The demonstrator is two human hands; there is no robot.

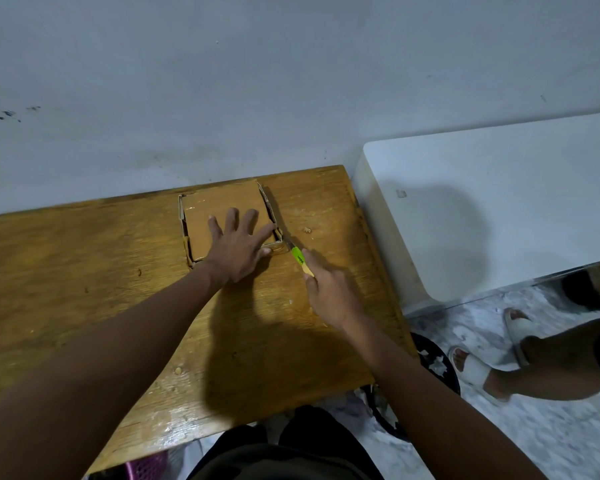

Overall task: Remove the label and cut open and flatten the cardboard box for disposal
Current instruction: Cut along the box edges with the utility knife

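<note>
A small brown cardboard box (pixel 219 209) lies flat-side up on the wooden table (pixel 84 271), near the wall. My left hand (pixel 238 249) presses down on its top with fingers spread straight. My right hand (pixel 328 292) grips a cutter with a green and yellow handle (pixel 300 259). Its blade tip meets the box's near right corner, where the side wall stands slightly split from the top.
A white table or cabinet (pixel 499 202) stands right of the wooden table. Another person's legs in white slippers (pixel 471 368) are on the marbled floor at right. A dark round object (pixel 433 362) sits below the table's right edge. The grey wall is close behind the box.
</note>
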